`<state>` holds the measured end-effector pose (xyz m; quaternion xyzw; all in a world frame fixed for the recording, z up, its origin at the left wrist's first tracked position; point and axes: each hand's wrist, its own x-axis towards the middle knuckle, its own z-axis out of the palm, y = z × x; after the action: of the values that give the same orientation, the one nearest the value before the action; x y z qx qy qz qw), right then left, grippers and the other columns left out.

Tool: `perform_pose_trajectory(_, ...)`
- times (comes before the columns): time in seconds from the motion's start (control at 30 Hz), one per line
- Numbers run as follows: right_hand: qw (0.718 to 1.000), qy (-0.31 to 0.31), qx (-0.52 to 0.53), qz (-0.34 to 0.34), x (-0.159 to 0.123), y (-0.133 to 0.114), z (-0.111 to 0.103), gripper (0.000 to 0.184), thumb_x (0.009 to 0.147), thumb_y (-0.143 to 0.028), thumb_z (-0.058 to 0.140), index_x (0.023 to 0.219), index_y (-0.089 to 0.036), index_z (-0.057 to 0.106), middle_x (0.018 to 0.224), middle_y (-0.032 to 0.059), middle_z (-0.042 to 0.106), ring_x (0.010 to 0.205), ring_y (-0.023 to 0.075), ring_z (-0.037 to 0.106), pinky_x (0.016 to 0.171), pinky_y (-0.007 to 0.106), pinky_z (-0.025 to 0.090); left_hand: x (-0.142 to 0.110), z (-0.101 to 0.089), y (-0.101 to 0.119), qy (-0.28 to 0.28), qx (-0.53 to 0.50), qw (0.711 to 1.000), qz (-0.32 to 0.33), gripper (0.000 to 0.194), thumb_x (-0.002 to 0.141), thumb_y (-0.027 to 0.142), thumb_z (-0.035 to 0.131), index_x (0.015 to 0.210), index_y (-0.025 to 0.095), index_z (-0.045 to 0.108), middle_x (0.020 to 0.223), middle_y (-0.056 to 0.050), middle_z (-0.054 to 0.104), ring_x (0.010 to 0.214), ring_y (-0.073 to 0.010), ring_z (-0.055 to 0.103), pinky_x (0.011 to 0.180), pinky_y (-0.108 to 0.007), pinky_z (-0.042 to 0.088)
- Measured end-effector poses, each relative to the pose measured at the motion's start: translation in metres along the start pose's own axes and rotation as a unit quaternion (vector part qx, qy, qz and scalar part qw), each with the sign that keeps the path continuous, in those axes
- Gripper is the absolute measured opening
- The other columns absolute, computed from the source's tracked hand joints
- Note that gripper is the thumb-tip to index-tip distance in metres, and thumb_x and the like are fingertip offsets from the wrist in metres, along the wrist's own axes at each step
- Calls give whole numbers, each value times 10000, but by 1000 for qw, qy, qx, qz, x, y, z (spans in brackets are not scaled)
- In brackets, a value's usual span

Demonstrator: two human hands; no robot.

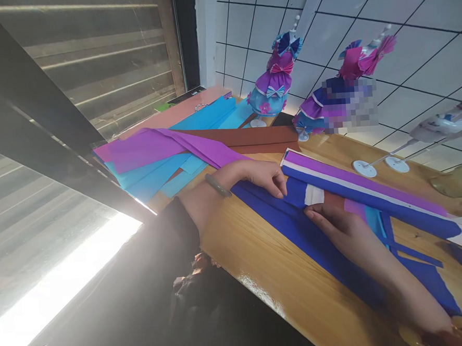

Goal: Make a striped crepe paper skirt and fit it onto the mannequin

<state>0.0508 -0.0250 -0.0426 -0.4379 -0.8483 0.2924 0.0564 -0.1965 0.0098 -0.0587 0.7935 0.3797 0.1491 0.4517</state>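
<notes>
A dark blue paper strip (pixel 296 191) lies between my hands, with a white piece (pixel 314 194) at its right end. My left hand (pixel 265 175), a bangle on its wrist, is closed with its fingertips pinched at the blue strip's left part. From the lower right reaches my right hand (pixel 342 226), thumb and fingers pinched at the white piece's lower edge. Brown, purple and light blue paper (pixel 373 219) shows behind that hand. Under both hands a long dark blue sheet (pixel 297 234) stretches across the wooden table (pixel 251 245).
Beyond my hands lies a long roll or folded stack of purple, white and blue paper (pixel 357 186). Purple (pixel 136 152), light blue and brown (pixel 252 135) sheets overlap at the left. Two dressed doll forms (pixel 274 84) and round white stand bases (pixel 364 168) stand along the tiled wall.
</notes>
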Motion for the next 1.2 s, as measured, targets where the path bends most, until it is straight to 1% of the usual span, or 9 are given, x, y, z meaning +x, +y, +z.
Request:
perform_pose_trajectory(0.1, 1000, 7, -3, -1, 1, 1, 0, 376, 860, -529, 400, 947, -238, 622, 998, 47, 701, 950, 252, 629, 778, 336, 496, -3, -6, -4, -6, -4, 1000, -11, 238, 624, 286, 719, 854, 227, 729, 826, 16, 719, 801, -132, 617, 758, -234, 431)
perform_pose_trajectory(0.17, 1000, 13, -3, -1, 1, 3, 0, 367, 856, -527, 409, 933, -239, 624, 973, 39, 705, 953, 253, 630, 759, 328, 501, -7, -10, -6, -10, -1, 999, -30, 248, 608, 313, 732, 843, 236, 731, 819, 18, 718, 802, -137, 619, 767, -243, 429)
perform_pose_trajectory(0.3, 1000, 14, -2, -1, 1, 5, 1, 385, 858, -528, 403, 977, -238, 626, 994, 38, 703, 974, 254, 626, 757, 327, 504, -11, -15, -10, -8, 9, 999, -50, 243, 625, 350, 719, 840, 237, 728, 853, 18, 718, 814, -135, 619, 759, -241, 422)
perform_pose_trajectory(0.47, 1000, 3, 0, 8, 2, 5, 1, 401, 845, -553, 408, 987, -249, 627, 1006, 44, 705, 970, 263, 630, 774, 350, 505, -10, -14, -14, -7, 5, 999, -44, 214, 633, 327, 713, 824, 230, 723, 826, 31, 715, 828, -125, 611, 766, -225, 411)
perform_pose_trajectory(0.63, 1000, -3, -3, 6, 7, 4, 2, 392, 841, -562, 416, 961, -250, 619, 996, 48, 704, 984, 270, 621, 793, 364, 492, -10, -14, -12, -7, 1, 999, -38, 222, 635, 321, 703, 829, 214, 719, 817, 23, 713, 810, -129, 604, 748, -235, 415)
perform_pose_trajectory(0.73, 1000, -13, -10, 10, 11, 1, 2, 392, 841, -565, 414, 959, -251, 617, 983, 45, 706, 957, 266, 625, 800, 372, 480, -11, -14, -10, -16, -20, 999, -37, 214, 633, 310, 703, 820, 208, 715, 788, 25, 704, 782, -124, 603, 746, -239, 424)
perform_pose_trajectory(0.9, 1000, -21, -16, -3, 17, -5, 2, 390, 849, -555, 400, 974, -251, 611, 981, 47, 705, 942, 263, 629, 762, 356, 489, -11, -14, -9, -14, -42, 998, -35, 181, 629, 299, 707, 784, 205, 698, 762, 32, 691, 783, -116, 599, 762, -237, 424)
perform_pose_trajectory(1.1, 999, -23, -45, -18, 23, -8, 3, 399, 857, -555, 380, 965, -250, 612, 865, 38, 717, 869, 262, 644, 710, 362, 496, -10, -13, -12, -11, -18, 1000, -12, 200, 640, 326, 687, 793, 197, 690, 795, 23, 687, 778, -120, 585, 735, -242, 424)
perform_pose_trajectory(1.2, 999, -22, -41, -19, 23, -10, 3, 394, 859, -553, 381, 964, -251, 610, 899, 36, 715, 850, 250, 644, 716, 361, 492, -10, -13, -12, -13, -23, 1000, -14, 195, 636, 315, 683, 785, 189, 690, 796, 22, 679, 774, -118, 583, 741, -240, 426)
